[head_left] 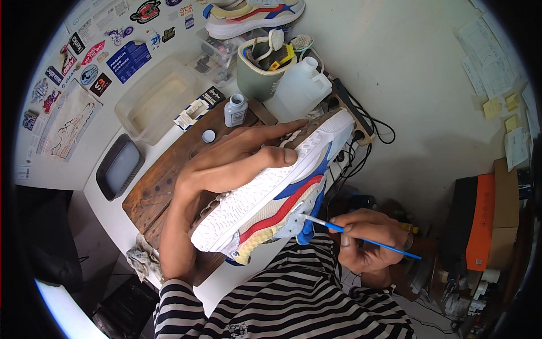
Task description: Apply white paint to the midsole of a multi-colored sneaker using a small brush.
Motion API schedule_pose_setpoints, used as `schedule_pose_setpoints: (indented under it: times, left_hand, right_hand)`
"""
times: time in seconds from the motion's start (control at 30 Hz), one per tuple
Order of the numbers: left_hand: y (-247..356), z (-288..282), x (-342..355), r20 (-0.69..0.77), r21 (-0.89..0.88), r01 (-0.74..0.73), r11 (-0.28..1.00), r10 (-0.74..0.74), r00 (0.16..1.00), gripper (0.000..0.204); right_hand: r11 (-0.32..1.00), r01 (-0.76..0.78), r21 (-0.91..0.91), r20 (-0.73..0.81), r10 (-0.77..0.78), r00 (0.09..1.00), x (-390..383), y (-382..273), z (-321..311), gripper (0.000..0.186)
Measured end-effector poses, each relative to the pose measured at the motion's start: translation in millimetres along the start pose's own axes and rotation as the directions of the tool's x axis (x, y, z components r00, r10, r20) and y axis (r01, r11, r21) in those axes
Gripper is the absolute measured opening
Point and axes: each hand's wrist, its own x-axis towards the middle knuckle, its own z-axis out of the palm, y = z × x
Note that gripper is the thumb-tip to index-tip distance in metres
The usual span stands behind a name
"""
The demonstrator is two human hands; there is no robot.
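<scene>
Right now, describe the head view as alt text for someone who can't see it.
A person's left hand grips a tilted, white-soled, multicoloured sneaker while their right hand holds a blue-handled paintbrush at its side. Beyond sits a small, open, grey bottle on a brown wooden board.

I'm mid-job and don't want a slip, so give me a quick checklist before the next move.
1. Shoe held: ok. The left hand grips the shoe, its thumb on the white sole.
2. Brush held: ok. The right hand holds the blue brush by its handle.
3. Brush tip placed: ok. It appears to meet the shoe's light blue side panel.
4. Bottle upright: ok. The small bottle stands upright.
5. Bottle closed: not ok. Its mouth is open; a round cap lies nearby on the wooden board.
6. Brush loaded: cannot tell. The tip is too small.
</scene>
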Motion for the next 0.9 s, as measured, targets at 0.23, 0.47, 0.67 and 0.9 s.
schedule_pose_setpoints:
  times: [0.23,0.47,0.67,0.9]
  left_hand:
    - [0,0,3,0.014,0.002,-0.002,1.000,0.002,1.000,0.081]
    - [-2,0,3,0.017,-0.001,-0.008,1.000,0.008,1.000,0.081]
    - [-2,-1,3,0.012,0.003,-0.022,1.000,0.022,1.000,0.080]
    - [3,-2,2,0.025,0.010,0.014,1.000,-0.014,1.000,0.080]
  right_hand:
    - [0.999,0.007,-0.033,-0.057,-0.009,0.998,1,-2,2,0.018]
    - [1.000,-0.006,-0.026,-0.048,0.005,0.999,-2,1,-1,0.015]
    - [1.000,-0.009,-0.004,-0.084,0.009,0.996,-2,1,1,0.017]
    - [1.000,0.001,0.018,-0.079,0.000,0.997,-1,-1,2,0.018]
